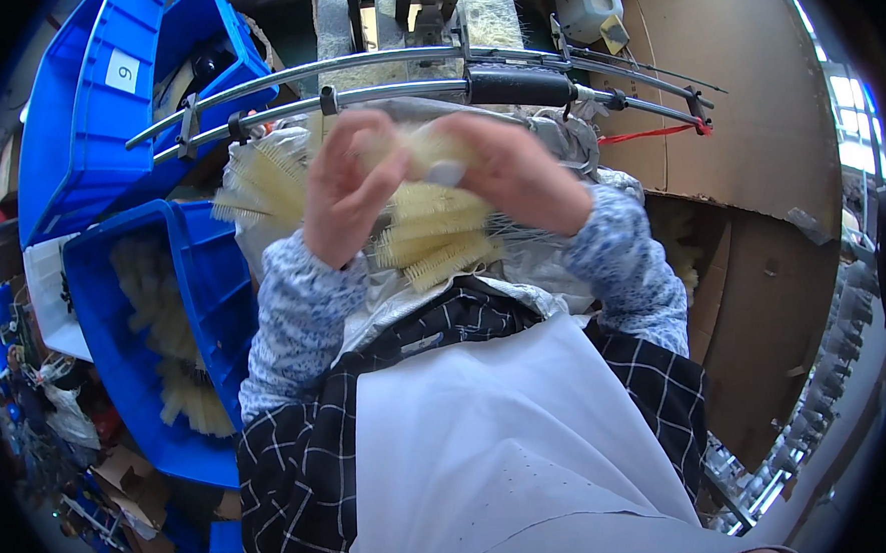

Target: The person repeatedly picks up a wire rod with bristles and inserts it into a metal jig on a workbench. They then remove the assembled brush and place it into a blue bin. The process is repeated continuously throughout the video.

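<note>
My left hand (346,186) and my right hand (520,170) are close together, both closed on a cream bristle brush (422,149). Motion smears the brush and my fingertips; a pale round end shows beside my right fingers. Below my hands, several similar brushes (436,235) with cream bristles and thin wire stems lie on a whitish cloth across my lap. More brushes (266,183) fan out just left of my left wrist.
Two metal rails (393,91) with a black padded sleeve (519,86) cross in front of me, below a machine. At left, a blue bin (215,318) holds brush pieces; another blue bin (89,125) is behind it. Large cardboard (730,111) stands at right.
</note>
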The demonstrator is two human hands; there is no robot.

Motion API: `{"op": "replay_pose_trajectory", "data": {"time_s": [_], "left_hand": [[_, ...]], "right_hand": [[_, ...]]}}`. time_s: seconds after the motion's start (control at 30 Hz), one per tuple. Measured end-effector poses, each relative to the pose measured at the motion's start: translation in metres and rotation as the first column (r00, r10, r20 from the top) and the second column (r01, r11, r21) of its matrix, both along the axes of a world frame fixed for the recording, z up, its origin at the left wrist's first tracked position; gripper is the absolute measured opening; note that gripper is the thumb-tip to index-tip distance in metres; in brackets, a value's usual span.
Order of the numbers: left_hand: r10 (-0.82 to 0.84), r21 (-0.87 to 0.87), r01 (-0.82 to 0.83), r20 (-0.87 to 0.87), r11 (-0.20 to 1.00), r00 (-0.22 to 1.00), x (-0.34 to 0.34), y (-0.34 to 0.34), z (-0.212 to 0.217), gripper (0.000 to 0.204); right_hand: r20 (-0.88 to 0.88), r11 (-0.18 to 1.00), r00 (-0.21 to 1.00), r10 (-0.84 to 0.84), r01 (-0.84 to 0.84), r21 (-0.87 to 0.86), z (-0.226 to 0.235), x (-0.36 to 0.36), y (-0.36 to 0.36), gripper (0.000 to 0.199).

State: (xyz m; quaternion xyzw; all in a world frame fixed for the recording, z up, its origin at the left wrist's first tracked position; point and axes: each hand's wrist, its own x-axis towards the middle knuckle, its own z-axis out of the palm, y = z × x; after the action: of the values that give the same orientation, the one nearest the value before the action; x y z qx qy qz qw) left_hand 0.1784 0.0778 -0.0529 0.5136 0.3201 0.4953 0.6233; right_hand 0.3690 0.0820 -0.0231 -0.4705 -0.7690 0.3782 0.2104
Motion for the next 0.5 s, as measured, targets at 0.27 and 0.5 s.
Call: {"op": "replay_pose_trajectory", "data": {"time_s": [0.27, 0.5], "left_hand": [[-0.096, -0.018, 0.221, -0.934, 0.975, 0.344, -0.115, -0.043, -0.051, 0.053], [-0.236, -0.232, 0.071, -0.836, 0.97, 0.496, -0.131, -0.063, -0.056, 0.036]], "right_hand": [[0.501, 0.722, 0.59, -0.633, 0.218, 0.656, -0.078, 0.083, 0.095, 0.022], [0.538, 0.762, 0.585, -0.607, 0.236, 0.604, -0.086, 0.08, 0.118, 0.028]]}}
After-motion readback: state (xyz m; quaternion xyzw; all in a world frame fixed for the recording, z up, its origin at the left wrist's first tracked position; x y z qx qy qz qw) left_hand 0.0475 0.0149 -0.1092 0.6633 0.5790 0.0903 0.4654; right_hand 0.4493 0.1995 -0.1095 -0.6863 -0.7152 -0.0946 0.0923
